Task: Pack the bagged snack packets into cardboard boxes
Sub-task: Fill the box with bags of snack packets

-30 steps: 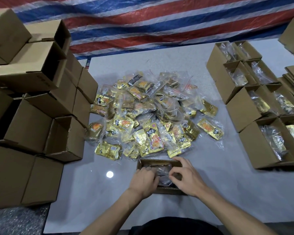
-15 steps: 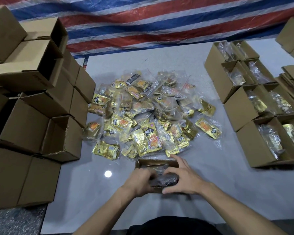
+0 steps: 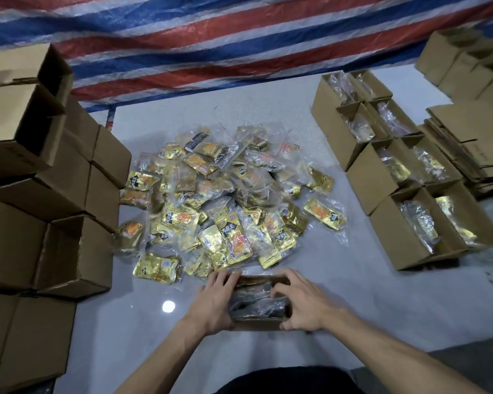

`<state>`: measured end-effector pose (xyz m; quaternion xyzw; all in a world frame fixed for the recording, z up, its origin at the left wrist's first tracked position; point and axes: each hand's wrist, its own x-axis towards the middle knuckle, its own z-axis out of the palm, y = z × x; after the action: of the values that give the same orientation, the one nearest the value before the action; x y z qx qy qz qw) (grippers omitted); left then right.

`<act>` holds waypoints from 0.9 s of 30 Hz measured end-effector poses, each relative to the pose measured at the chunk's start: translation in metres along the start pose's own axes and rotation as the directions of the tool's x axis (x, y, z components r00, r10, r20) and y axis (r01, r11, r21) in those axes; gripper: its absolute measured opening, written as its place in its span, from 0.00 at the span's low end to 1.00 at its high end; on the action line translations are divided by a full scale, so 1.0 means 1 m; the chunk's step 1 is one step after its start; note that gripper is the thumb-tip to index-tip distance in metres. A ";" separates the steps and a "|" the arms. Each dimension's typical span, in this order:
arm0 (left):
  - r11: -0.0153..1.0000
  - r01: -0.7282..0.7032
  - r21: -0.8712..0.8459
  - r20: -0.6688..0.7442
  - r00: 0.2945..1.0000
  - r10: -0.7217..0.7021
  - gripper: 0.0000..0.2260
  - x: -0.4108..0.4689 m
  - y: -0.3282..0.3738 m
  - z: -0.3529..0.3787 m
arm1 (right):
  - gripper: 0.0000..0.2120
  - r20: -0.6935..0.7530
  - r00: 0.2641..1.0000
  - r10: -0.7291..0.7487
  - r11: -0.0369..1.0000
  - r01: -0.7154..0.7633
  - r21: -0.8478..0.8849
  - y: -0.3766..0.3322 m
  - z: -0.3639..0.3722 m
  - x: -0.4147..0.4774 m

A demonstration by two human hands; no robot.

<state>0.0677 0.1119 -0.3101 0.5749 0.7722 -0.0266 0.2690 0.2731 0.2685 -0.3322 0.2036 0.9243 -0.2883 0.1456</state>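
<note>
A small open cardboard box (image 3: pixel 261 325) stands on the table's near middle. A clear bag of snack packets (image 3: pixel 255 304) lies inside it. My left hand (image 3: pixel 215 302) grips the box's left wall, fingers reaching the far left corner. My right hand (image 3: pixel 303 304) holds the right end, thumb against the front wall and fingers curled over the bag. Just beyond the box spreads a big pile of bagged gold snack packets (image 3: pixel 222 206).
Several open boxes with bags inside (image 3: pixel 402 245) line the right side, with flattened cardboard (image 3: pixel 478 149) behind them. Empty boxes (image 3: pixel 69 251) are stacked along the left. A striped tarp (image 3: pixel 239 38) hangs at the back. Bare grey table (image 3: pixel 339 308) shows right of my hands.
My hands, which were pressing the bag down together over the box's middle, have spread to the box's two ends. The bag now sits lower inside the box.
</note>
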 end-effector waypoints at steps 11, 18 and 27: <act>0.974 -0.222 0.040 -0.030 0.974 0.223 0.41 0.026 0.055 -0.011 | 0.25 -0.119 0.985 0.126 0.988 -0.113 0.109 0.040 0.006 -0.057; 0.959 -0.274 0.074 0.101 0.959 0.266 0.18 0.020 0.059 -0.005 | 0.20 -0.232 0.942 0.244 0.963 -0.208 0.169 0.023 0.026 -0.082; 0.903 -0.410 0.131 0.107 0.911 0.399 0.21 0.026 0.063 -0.008 | 0.25 -0.209 0.889 0.407 0.907 -0.368 0.204 -0.006 0.027 -0.106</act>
<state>0.1163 0.1581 -0.2979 0.7398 0.6208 -0.0506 0.2544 0.3668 0.2172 -0.3096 0.4293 0.8497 -0.2985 0.0678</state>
